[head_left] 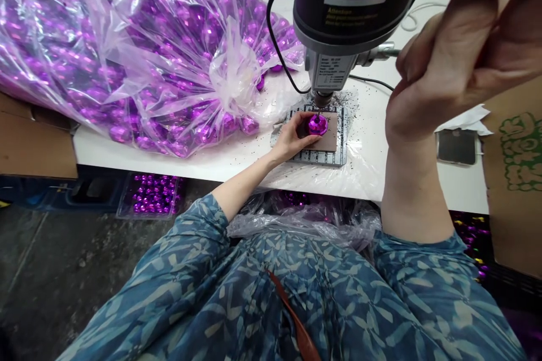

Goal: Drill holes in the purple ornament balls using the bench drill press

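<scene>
Purple faceted ball (pixel 318 125) on brown board (pixel 330 144), under drill press (pixel 332 65), pinched between thumb and fingers of person's left hand (pixel 292 138). Right hand (pixel 461 51) right of drill press, fingers curled, cut off at frame edge; cannot tell whether gripping anything. Drill press top cut off.

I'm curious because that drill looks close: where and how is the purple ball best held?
Likely pinch the purple ball by its rounded sides, from the left, as the left hand does: the drill chuck stands over its top and the brown block lies beneath.
</scene>
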Available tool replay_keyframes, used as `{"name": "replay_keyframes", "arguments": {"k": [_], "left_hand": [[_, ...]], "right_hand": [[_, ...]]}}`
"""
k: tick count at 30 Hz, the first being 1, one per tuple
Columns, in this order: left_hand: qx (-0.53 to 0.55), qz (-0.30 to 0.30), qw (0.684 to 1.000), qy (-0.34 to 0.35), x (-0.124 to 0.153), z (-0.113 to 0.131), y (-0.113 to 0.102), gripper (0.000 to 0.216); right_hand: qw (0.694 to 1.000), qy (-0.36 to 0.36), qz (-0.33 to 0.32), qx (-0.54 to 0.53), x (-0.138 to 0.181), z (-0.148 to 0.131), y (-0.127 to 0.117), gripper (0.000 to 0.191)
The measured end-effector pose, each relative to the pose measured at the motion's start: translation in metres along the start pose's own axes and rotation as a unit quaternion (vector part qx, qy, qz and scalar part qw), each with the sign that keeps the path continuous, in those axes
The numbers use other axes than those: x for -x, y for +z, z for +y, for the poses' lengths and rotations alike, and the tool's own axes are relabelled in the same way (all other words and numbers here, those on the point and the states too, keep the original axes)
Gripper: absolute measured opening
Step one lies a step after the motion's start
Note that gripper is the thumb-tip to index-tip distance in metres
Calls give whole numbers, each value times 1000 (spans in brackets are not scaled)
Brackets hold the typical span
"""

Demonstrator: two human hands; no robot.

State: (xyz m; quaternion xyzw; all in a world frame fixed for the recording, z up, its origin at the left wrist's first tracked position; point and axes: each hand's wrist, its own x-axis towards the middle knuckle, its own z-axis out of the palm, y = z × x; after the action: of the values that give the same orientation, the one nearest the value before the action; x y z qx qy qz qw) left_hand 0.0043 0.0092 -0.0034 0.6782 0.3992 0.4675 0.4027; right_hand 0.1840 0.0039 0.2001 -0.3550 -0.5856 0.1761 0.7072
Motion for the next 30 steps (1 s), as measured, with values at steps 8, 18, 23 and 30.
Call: {"name": "replay_keyframes", "arguments": {"k": [8,18,23,30], "left_hand": [[-15,7,1000,-11,2,3,-2,65],[-21,1,1000,-2,2,4,-2,66],[-30,9,999,-12,2,2,-1,67],[-17,9,1000,-3,2,1,-1,73]], "right_hand": [[999,-48,-7,-21,21,26,-1,66],[998,-68,16,3,29,63,-7,80],[997,-69,7,41,34,76,-8,80],[998,-45,17,50,37,103,-8,91]]}}
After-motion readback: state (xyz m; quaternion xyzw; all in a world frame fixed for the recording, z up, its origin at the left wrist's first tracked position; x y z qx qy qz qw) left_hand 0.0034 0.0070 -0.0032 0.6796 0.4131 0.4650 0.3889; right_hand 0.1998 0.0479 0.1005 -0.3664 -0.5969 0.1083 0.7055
